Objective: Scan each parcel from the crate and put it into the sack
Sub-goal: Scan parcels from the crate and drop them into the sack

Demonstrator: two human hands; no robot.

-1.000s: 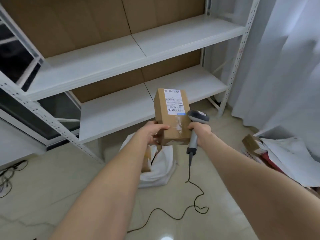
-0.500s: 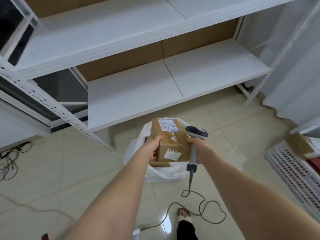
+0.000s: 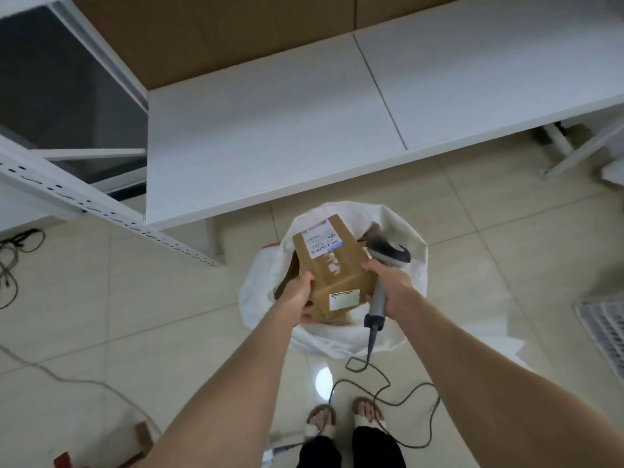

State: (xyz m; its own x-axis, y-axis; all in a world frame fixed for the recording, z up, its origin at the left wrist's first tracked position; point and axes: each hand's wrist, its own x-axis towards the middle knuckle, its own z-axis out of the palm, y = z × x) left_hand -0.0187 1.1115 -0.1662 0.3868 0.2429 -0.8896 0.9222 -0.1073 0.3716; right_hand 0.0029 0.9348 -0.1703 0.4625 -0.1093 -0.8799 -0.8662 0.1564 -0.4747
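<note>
Left hand: your fingers curl round the lower left corner of the parcel.
Right hand: you grip the scanner by its handle; your knuckles touch the parcel's right edge.
Parcel: brown carton, tilted, label end away from you, held over the open mouth of the sack. Contact with the sack: cannot tell.
Scanner: head just beside the parcel's far right corner; cable drops from the handle and loops on the floor near your feet.
Sack: white, on the tiles, mouth up.
Edges: shelf front edge just beyond the sack's far rim; perforated upright to the left.
Open room: tiles show left of the sack and between sack and crate at right.
</note>
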